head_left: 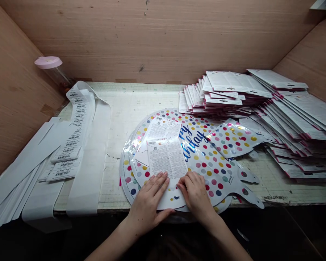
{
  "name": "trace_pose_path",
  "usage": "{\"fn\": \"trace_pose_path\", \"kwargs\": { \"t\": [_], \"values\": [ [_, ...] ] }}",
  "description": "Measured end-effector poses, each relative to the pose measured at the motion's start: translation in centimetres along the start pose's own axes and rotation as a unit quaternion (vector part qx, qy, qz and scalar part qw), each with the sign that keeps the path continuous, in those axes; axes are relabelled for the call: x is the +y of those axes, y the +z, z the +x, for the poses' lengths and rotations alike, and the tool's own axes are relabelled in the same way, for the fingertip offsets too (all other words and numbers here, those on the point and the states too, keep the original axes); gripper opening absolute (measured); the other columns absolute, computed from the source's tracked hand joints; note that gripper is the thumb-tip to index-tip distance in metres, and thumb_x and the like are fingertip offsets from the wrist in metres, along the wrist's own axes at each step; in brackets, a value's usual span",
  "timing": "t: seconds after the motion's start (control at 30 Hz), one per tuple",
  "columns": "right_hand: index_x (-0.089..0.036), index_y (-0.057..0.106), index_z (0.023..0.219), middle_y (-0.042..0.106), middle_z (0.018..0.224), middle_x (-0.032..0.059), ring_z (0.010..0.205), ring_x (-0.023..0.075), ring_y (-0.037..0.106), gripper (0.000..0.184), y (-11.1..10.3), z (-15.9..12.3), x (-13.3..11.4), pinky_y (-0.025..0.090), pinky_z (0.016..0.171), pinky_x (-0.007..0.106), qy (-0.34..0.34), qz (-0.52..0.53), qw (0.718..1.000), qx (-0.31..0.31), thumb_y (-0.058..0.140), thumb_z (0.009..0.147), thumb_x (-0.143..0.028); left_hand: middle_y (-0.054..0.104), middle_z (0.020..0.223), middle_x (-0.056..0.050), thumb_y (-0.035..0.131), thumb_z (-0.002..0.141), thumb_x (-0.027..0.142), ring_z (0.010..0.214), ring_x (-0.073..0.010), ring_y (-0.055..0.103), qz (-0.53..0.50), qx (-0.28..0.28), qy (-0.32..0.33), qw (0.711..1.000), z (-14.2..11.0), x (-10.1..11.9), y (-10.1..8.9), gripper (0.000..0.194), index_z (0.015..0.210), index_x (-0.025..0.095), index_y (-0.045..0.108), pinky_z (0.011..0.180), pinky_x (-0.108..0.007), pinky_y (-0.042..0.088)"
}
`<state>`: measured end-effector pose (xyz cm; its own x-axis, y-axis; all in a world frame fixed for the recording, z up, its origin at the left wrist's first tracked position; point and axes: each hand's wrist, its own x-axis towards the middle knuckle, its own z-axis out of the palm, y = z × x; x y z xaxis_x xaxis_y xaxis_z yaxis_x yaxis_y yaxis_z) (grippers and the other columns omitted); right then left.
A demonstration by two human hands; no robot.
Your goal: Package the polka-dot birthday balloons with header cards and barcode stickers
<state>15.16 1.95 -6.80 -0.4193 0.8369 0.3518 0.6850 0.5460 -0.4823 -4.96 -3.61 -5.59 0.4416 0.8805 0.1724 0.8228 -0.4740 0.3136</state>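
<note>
Pale tabletop [122,103]: left fingers [158,181] flat, released, on printed card [167,157]; right fingers [189,180] curled, grip unclear.

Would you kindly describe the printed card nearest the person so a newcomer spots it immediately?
On the table, find the dotted foil balloons at the front edge. Atop them, the printed card overlaps another card farther back; only the nearer one has the left hand on it.
</note>
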Motion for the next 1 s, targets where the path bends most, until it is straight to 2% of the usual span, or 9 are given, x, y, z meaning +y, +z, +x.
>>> {"fn": "trace_pose_path", "kwargs": {
  "t": [0.2, 0.33, 0.6, 0.67, 0.73, 0.8, 0.87, 0.93, 1.0],
  "values": [
    [-0.019, 0.059, 0.088, 0.058, 0.083, 0.0031, 0.083, 0.0187, 0.053, 0.010, -0.7, -0.5, 0.2, 0.037, 0.077, 0.033, 0.020, 0.067, 0.997, 0.023, 0.051, 0.094, -0.016, 0.036, 0.154, -0.016, 0.058, 0.088, 0.052, 0.143, -0.0317, 0.032, 0.000, -0.004, 0.000, 1.000, -0.1, 0.1, -0.1, 0.079, 0.150, 0.011, 0.030, 0.113, -0.049, 0.036],
    [-0.020, 0.060, 0.084, 0.056, 0.080, 0.0014, 0.081, 0.0175, 0.052, 0.011, -1.0, -0.6, 0.3, 0.036, 0.077, 0.033, 0.018, 0.083, 0.996, 0.019, 0.054, 0.093, -0.017, 0.034, 0.154, -0.016, 0.059, 0.087, 0.052, 0.143, -0.0320, 0.030, 0.000, 0.001, 0.000, 1.000, -0.1, 0.0, 0.0, 0.080, 0.150, 0.011, 0.030, 0.114, -0.049, 0.036],
    [-0.018, 0.052, 0.079, 0.056, 0.081, 0.0047, 0.079, 0.0196, 0.051, 0.020, 0.2, 0.0, -0.5, 0.033, 0.076, 0.035, -0.017, -0.050, 0.998, 0.016, 0.043, 0.096, -0.016, 0.039, 0.152, -0.016, 0.058, 0.088, 0.053, 0.141, -0.0329, 0.034, -0.008, 0.007, 0.000, 1.000, 0.0, 0.1, -0.1, 0.081, 0.151, 0.014, 0.027, 0.112, -0.050, 0.038],
    [-0.018, 0.052, 0.082, 0.056, 0.082, 0.0045, 0.081, 0.0193, 0.052, 0.019, -0.9, -1.2, -0.8, 0.034, 0.080, 0.036, -0.047, -0.040, 0.998, -0.014, 0.040, 0.096, -0.014, 0.039, 0.152, -0.017, 0.059, 0.087, 0.053, 0.142, -0.0319, 0.034, -0.026, 0.005, -0.007, 1.000, 0.0, 0.0, -0.2, 0.085, 0.153, 0.014, 0.022, 0.112, -0.050, 0.038],
    [-0.020, 0.053, 0.085, 0.058, 0.085, 0.0045, 0.084, 0.0195, 0.054, 0.018, -3.0, -3.0, -0.7, 0.035, 0.083, 0.036, -0.087, -0.027, 0.993, -0.069, 0.040, 0.095, -0.013, 0.042, 0.150, -0.017, 0.061, 0.086, 0.053, 0.141, -0.0306, 0.035, -0.050, 0.010, -0.010, 0.999, -0.1, -0.3, -0.3, 0.087, 0.152, 0.013, 0.021, 0.112, -0.050, 0.038],
    [-0.021, 0.053, 0.083, 0.060, 0.084, 0.0038, 0.081, 0.0198, 0.054, 0.015, -5.4, -5.0, -0.3, 0.038, 0.079, 0.036, -0.115, -0.031, 0.986, -0.113, 0.044, 0.094, -0.017, 0.046, 0.147, -0.017, 0.062, 0.086, 0.053, 0.140, -0.0304, 0.038, -0.074, 0.025, 0.004, 0.997, -0.3, -0.7, -0.3, 0.079, 0.147, 0.015, 0.031, 0.112, -0.052, 0.038],
    [-0.022, 0.050, 0.074, 0.059, 0.077, 0.0020, 0.072, 0.0185, 0.053, 0.019, -7.4, -6.2, 0.1, 0.040, 0.069, 0.034, -0.111, -0.035, 0.982, -0.151, 0.054, 0.091, -0.028, 0.051, 0.143, -0.016, 0.062, 0.086, 0.051, 0.137, -0.0313, 0.042, -0.085, 0.045, 0.037, 0.995, -0.5, -1.1, -0.3, 0.064, 0.138, 0.018, 0.045, 0.111, -0.054, 0.039],
    [-0.022, 0.048, 0.071, 0.057, 0.075, 0.0014, 0.068, 0.0167, 0.052, 0.025, -8.3, -6.3, 0.3, 0.042, 0.061, 0.030, -0.083, -0.013, 0.982, -0.171, 0.064, 0.086, -0.035, 0.057, 0.136, -0.016, 0.062, 0.088, 0.049, 0.135, -0.0325, 0.045, -0.078, 0.067, 0.076, 0.992, -0.6, -1.3, -0.4, 0.054, 0.131, 0.017, 0.053, 0.109, -0.055, 0.041],
    [-0.021, 0.056, 0.083, 0.060, 0.086, 0.0047, 0.078, 0.0180, 0.056, 0.014, -7.7, -5.3, 0.1, 0.047, 0.067, 0.030, -0.068, 0.012, 0.985, -0.160, 0.064, 0.087, -0.032, 0.063, 0.128, -0.016, 0.060, 0.091, 0.043, 0.131, -0.0322, 0.049, -0.059, 0.089, 0.109, 0.988, -0.7, -1.1, -0.6, 0.047, 0.128, 0.015, 0.055, 0.108, -0.055, 0.043]
  ]
}}
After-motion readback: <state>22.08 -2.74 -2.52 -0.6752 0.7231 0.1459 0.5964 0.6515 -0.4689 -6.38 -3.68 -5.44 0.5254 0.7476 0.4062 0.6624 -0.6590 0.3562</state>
